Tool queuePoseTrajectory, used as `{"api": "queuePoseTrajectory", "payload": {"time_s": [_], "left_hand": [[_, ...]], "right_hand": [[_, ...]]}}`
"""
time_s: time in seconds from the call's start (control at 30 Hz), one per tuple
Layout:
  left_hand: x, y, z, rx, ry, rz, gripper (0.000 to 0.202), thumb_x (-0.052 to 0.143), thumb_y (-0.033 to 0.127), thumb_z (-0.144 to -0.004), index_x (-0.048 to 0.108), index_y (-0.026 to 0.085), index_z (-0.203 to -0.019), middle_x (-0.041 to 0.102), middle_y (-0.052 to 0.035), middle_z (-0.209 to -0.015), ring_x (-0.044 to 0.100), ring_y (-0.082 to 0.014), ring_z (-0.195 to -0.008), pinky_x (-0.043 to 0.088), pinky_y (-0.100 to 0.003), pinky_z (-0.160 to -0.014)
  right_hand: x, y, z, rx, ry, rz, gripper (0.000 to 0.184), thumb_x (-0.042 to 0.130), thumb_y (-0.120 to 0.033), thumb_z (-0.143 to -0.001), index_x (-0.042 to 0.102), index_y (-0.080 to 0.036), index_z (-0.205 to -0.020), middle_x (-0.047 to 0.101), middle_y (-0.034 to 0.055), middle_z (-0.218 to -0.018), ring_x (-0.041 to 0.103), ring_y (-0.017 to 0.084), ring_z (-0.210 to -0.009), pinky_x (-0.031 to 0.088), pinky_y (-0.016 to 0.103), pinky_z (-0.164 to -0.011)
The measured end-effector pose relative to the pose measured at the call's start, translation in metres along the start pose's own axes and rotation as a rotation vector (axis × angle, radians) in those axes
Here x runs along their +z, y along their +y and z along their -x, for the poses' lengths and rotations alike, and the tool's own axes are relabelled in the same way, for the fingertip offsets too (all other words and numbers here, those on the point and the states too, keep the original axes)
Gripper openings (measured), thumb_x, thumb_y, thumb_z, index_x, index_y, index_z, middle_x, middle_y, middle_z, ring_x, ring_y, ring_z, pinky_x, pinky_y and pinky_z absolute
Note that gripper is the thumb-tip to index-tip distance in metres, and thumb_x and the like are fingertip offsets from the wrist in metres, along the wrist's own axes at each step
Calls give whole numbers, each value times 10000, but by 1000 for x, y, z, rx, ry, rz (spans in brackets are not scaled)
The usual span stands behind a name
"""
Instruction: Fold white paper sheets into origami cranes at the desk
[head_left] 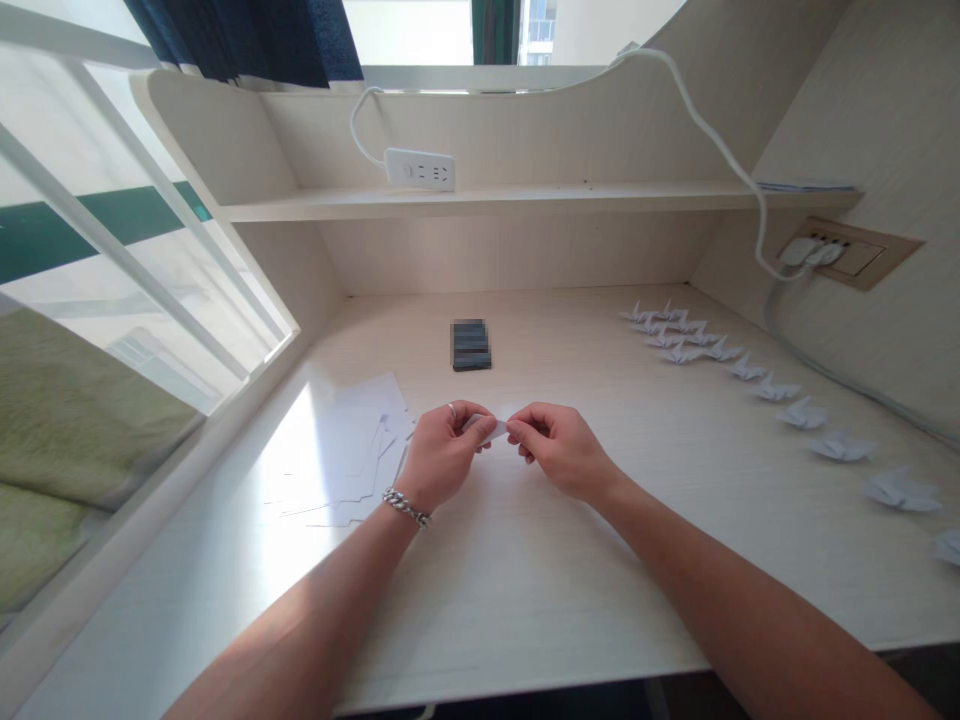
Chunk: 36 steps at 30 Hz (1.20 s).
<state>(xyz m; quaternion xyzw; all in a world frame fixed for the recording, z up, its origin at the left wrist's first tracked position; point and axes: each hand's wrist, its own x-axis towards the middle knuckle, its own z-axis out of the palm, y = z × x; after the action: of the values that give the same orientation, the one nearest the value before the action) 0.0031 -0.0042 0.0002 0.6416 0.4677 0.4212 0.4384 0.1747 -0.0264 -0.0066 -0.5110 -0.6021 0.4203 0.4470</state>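
Between my hands, just above the desk, is a small folded piece of white paper [487, 428]. My left hand [448, 450] pinches its body between thumb and fingers; a ring and a chain bracelet [406, 507] are on that side. The fingertips of my right hand [559, 445] are closed on the paper's pointed right end. Part of the paper is hidden behind my left fingers. White sheets of paper [352, 440] lie spread on the desk to the left of my left hand. Several white folded paper cranes [802, 413] stand in rows along the right side.
A dark, blurred-out rectangular object [471, 345] lies on the desk [555, 590] beyond my hands. A white power strip [420, 169] rests on the shelf [525, 203]. White plugs and a cable [761, 225] hang by the wall socket [862, 255] at right. Bed rails [127, 250] border the left.
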Motion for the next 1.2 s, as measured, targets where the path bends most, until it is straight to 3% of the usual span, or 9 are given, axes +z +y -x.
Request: {"api": "queuePoseTrajectory", "payload": {"time_s": [0.2, 0.47, 0.63, 0.77, 0.97, 1.07, 1.2], "left_hand": [[-1, 1, 0, -2, 25, -42, 176, 672, 333, -790, 680, 160, -756, 662, -23, -625, 609, -141, -592, 475, -249, -573], [0, 5, 1, -59, 14, 49, 223, 672, 362, -792, 674, 143, -749, 677, -44, -688, 614, -140, -614, 493, -257, -591], [0, -1, 1, 17, 14, -96, 192, 651, 351, -803, 675, 164, -769, 671, -33, -683, 617, -157, -645, 480, -267, -604], [2, -2, 3, 51, -34, -186, 172, 630, 323, -804, 680, 165, -755, 669, -29, -674, 587, -150, -638, 448, -262, -598], [6, 2, 3, 13, -63, -140, 160, 636, 299, -782, 663, 153, -722, 632, -11, -606, 565, -134, -590, 434, -252, -579], [-1, 3, 0, -23, -23, -87, 173, 655, 309, -766, 654, 146, -710, 618, -8, -584, 565, -131, -572, 434, -251, -566], [-16, 4, -5, -54, 131, 25, 208, 686, 337, -743, 649, 134, -722, 624, -9, -603, 575, -124, -560, 453, -252, -568]], "right_hand": [[-2, 4, -3, 67, -60, -198, 271, 626, -416, -805, 695, -154, -806, 679, 60, -773, 604, 146, -657, 529, 302, -629], [0, 0, 1, 3, -2, -27, 204, 630, -339, -805, 672, -162, -713, 626, 18, -621, 566, 132, -572, 461, 270, -571], [-1, 3, -1, 9, -33, -61, 167, 633, -314, -786, 698, -161, -772, 647, 24, -669, 590, 149, -620, 479, 277, -606], [0, 1, 0, -47, -22, 95, 159, 600, -284, -788, 688, -170, -722, 638, 9, -644, 567, 139, -619, 441, 261, -600], [1, -6, 3, -27, 27, 181, 133, 591, -246, -737, 634, -177, -631, 597, -24, -591, 490, 110, -566, 369, 238, -537], [-3, -4, 2, 9, 24, 174, 109, 587, -229, -715, 634, -177, -631, 585, -27, -580, 479, 108, -554, 362, 238, -528], [-8, 2, -1, 48, 38, 140, 91, 595, -223, -704, 655, -173, -658, 594, -16, -589, 505, 122, -567, 382, 249, -538]]}}
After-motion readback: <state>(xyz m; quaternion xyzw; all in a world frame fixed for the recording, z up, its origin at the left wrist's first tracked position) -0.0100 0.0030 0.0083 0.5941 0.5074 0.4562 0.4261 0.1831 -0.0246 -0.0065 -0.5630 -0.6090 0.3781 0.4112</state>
